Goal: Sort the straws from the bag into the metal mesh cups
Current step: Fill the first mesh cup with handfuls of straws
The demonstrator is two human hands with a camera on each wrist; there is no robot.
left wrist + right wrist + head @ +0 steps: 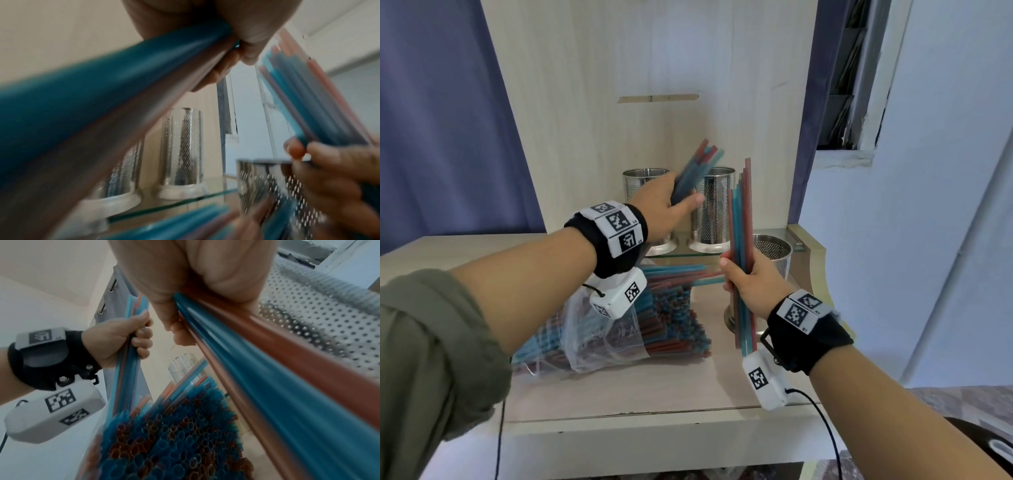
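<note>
Two bundles of thin blue and red plastic straws are in our hands. Our left hand point(665, 202) is clenched around one tilted bundle point(697, 171), raised in front of the two tall perforated metal cups point(714, 209) that stand side by side on a glass shelf point(681, 255). Our right hand point(751, 286) grasps the other bundle point(741, 246) upright, just beside a third perforated metal cup point(774, 253) standing lower on the pale wooden desk point(619, 387). Between our arms lies the clear plastic bag point(599, 342), packed with more blue and red straws, open ends facing right. Both wrists carry black bands with white blocks printed with black square codes; tiny characters beside the codes are too small for us to read. No brand name shows on the cups or bag.
</note>
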